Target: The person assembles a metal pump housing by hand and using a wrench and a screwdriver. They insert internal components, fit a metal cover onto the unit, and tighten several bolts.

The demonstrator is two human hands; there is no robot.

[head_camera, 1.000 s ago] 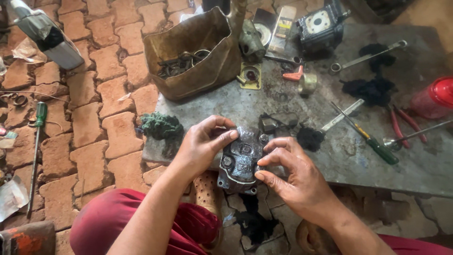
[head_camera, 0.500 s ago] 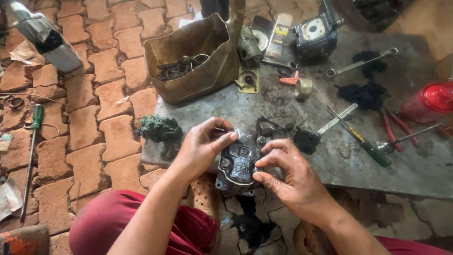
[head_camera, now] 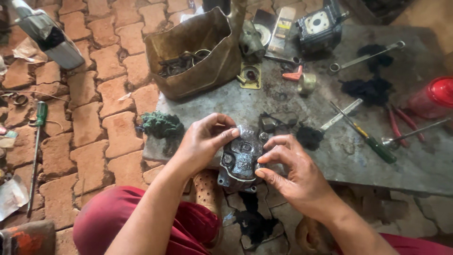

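A dark, greasy metal pump housing (head_camera: 240,158) is held upright at the near edge of a grey stone slab (head_camera: 283,104). My left hand (head_camera: 203,141) grips its left and top side, thumb across the upper face. My right hand (head_camera: 295,172) pinches its right edge with thumb and forefingers. Small metal parts (head_camera: 276,122) lie on the slab just behind the housing, next to a black rag (head_camera: 309,137).
A tan bag of metal rings (head_camera: 196,52) stands at the slab's far left. A green rag (head_camera: 160,123), screwdrivers (head_camera: 365,137), red pliers (head_camera: 398,123), a wrench (head_camera: 365,57), a red container (head_camera: 434,97) and a pump body (head_camera: 318,26) lie around. Brick floor to the left holds another screwdriver (head_camera: 37,141).
Both hands keep hold of the housing; it has tilted slightly and my left thumb has shifted across its top. The view has drifted a little.
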